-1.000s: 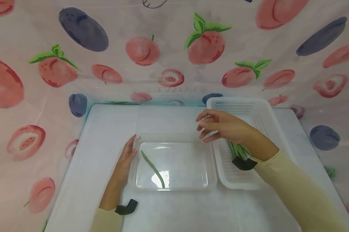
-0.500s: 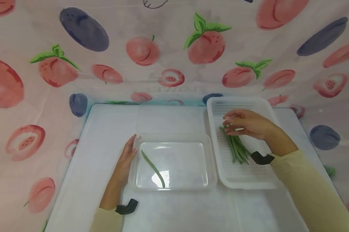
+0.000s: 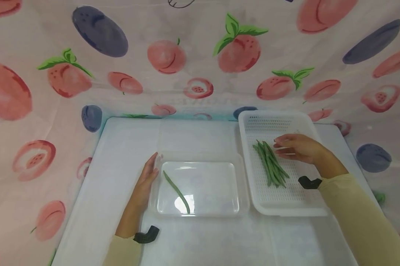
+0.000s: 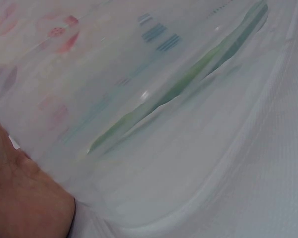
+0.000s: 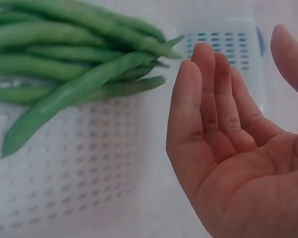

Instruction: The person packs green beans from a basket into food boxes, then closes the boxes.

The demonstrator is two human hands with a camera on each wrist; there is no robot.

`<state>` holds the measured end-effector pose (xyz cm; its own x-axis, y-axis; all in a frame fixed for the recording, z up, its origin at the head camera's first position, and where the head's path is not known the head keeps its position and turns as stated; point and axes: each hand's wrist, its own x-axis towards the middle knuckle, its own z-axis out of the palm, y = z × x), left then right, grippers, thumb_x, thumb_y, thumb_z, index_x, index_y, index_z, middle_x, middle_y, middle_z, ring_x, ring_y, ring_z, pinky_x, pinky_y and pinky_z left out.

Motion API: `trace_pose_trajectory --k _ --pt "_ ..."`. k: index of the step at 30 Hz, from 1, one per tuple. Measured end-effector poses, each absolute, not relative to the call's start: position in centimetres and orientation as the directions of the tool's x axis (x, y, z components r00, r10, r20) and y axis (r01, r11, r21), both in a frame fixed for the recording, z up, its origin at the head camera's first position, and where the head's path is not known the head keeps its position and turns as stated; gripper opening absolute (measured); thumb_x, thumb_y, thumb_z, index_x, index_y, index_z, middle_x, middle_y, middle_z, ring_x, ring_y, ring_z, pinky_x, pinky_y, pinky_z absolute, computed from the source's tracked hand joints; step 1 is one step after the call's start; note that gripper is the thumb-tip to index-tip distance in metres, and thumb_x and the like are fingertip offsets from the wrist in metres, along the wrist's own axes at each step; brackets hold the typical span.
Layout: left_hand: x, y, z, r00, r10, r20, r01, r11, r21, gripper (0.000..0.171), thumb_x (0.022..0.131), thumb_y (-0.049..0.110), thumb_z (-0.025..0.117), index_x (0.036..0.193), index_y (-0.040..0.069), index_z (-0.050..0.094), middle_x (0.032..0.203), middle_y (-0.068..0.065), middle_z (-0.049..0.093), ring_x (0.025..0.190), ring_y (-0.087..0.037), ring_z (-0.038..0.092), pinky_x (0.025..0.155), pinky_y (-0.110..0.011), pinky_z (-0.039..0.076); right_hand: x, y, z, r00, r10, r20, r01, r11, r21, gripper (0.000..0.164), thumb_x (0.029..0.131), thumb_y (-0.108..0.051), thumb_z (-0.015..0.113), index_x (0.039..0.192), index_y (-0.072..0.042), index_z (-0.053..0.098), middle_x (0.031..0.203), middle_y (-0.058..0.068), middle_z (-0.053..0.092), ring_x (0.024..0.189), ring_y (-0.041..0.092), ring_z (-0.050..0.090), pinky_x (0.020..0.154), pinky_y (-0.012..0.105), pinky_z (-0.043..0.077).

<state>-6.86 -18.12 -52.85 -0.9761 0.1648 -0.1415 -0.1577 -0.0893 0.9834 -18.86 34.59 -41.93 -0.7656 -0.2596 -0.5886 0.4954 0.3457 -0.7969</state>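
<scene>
A bunch of green beans (image 3: 269, 164) lies in the white perforated basket (image 3: 257, 207) on the right. Just right of the bunch hovers my right hand (image 3: 299, 149), its fingers loosely bent and holding nothing; in the right wrist view the palm and fingers (image 5: 186, 104) are apart from the beans (image 5: 64, 54). One single green bean (image 3: 177, 193) lies slanting in the clear plastic box (image 3: 213, 212) at the middle. My left hand (image 3: 146, 181) rests along that box's left wall with fingers extended. The left wrist view shows the bean (image 4: 184, 82) through the clear wall.
Box and basket stand side by side on a white table (image 3: 200, 244). A fruit-printed cloth (image 3: 193, 44) hangs behind and around the table. Black wrist bands (image 3: 146, 235) are on both wrists.
My right hand has moved right from above the gap between box and basket, past the bean bunch, uncovering it. The left hand and the single bean have stayed in place.
</scene>
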Motion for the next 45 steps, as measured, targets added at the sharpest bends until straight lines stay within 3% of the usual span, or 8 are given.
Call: trace_pose_trajectory --k 5,12,16,25,34,41,45 --pt "-6.8 -18.1 -52.7 -0.975 0.163 -0.152 -0.167 -0.078 0.983 0.057 0.109 0.037 0.041 0.162 0.037 0.021 0.171 0.012 0.018 0.158 -0.029 0.018 0.117 -0.067 0.028 -18.9 35.3 -42.9 -0.758 -0.251 -0.602 0.506 0.356 -0.786 0.032 0.105 -0.027 0.059 0.128 -0.005 0.055 0.113 -0.006 0.069 0.106 0.011 0.069 0.093 0.026 0.058" --pt "-6.8 -18.2 -52.7 -0.976 0.151 -0.154 -0.164 -0.058 0.985 0.057 0.11 0.037 0.041 0.163 0.034 0.02 0.171 0.014 0.017 0.159 -0.028 0.016 0.118 -0.068 0.026 -19.3 35.5 -44.7 -0.739 -0.192 -0.646 0.5 0.485 -0.717 0.062 0.102 -0.035 0.064 0.144 0.005 0.043 0.117 -0.007 0.067 0.114 0.014 0.064 0.101 0.03 0.055" --pt "-6.8 -18.0 -52.7 -0.976 0.161 -0.145 -0.158 -0.072 0.985 0.057 0.11 0.036 0.041 0.163 0.033 0.02 0.171 0.012 0.018 0.159 -0.029 0.017 0.118 -0.066 0.028 -19.3 35.9 -45.3 -0.728 -0.174 -0.663 0.509 0.51 -0.693 0.07 0.101 -0.039 0.065 0.147 0.007 0.041 0.122 -0.004 0.065 0.116 0.014 0.062 0.103 0.031 0.054" --pt "-6.7 -18.0 -52.8 -0.976 0.168 -0.139 -0.152 -0.07 0.986 0.057 0.11 0.036 0.04 0.163 0.035 0.019 0.172 0.01 0.016 0.158 -0.033 0.018 0.115 -0.063 0.034 -19.5 35.8 -46.2 -0.735 -0.137 -0.664 0.495 0.56 -0.664 0.071 0.098 -0.042 0.068 0.146 0.006 0.046 0.122 -0.002 0.065 0.11 0.012 0.059 0.095 0.029 0.056" --pt "-6.6 -18.2 -52.6 -0.975 0.163 -0.154 -0.166 -0.059 0.984 0.056 0.11 0.036 0.041 0.162 0.036 0.02 0.171 0.011 0.016 0.159 -0.032 0.017 0.116 -0.066 0.031 -19.5 34.9 -46.8 -0.749 -0.146 -0.647 0.404 0.672 -0.62 0.073 0.095 -0.047 0.071 0.141 0.006 0.053 0.119 0.003 0.059 0.104 0.014 0.052 0.086 0.026 0.053" --pt "-6.7 -18.1 -52.5 -0.976 0.164 -0.143 -0.156 -0.064 0.986 0.056 0.11 0.034 0.04 0.163 0.035 0.02 0.172 0.012 0.015 0.16 -0.029 0.013 0.119 -0.068 0.023 -19.4 34.3 -46.9 -0.761 -0.147 -0.632 0.336 0.743 -0.579 0.075 0.09 -0.049 0.075 0.138 0.006 0.056 0.138 0.02 0.053 0.115 0.026 0.048 0.09 0.03 0.046" --pt "-6.7 -18.0 -52.5 -0.976 0.165 -0.143 -0.156 -0.071 0.985 0.057 0.11 0.033 0.04 0.163 0.034 0.019 0.172 0.011 0.015 0.159 -0.03 0.014 0.118 -0.067 0.026 -19.4 34.1 -46.6 -0.764 -0.176 -0.621 0.301 0.754 -0.584 0.068 0.09 -0.044 0.077 0.133 0.006 0.059 0.135 0.02 0.053 0.115 0.026 0.047 0.093 0.033 0.044"
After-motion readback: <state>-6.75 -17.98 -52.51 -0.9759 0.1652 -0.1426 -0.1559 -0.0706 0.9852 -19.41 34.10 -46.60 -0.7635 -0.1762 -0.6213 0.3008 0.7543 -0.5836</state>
